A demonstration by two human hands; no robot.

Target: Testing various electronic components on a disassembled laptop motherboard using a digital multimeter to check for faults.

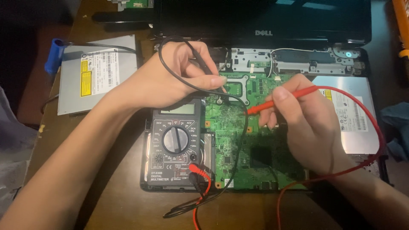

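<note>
A slim black probe (207, 68) is pinched between the thumb and fingers of the left hand (179, 74), its tip set down on the green motherboard (238, 140) of an opened laptop (298, 64). A glossy red probe (281, 99) is gripped pen-fashion by the curled fingers of the right hand (309, 123), its tip just above the board. A dark grey, boxy digital multimeter (175, 142) with a round dial lies beside the board. A flat metal optical drive (96, 72) rests on the wooden table (128, 204).
</note>
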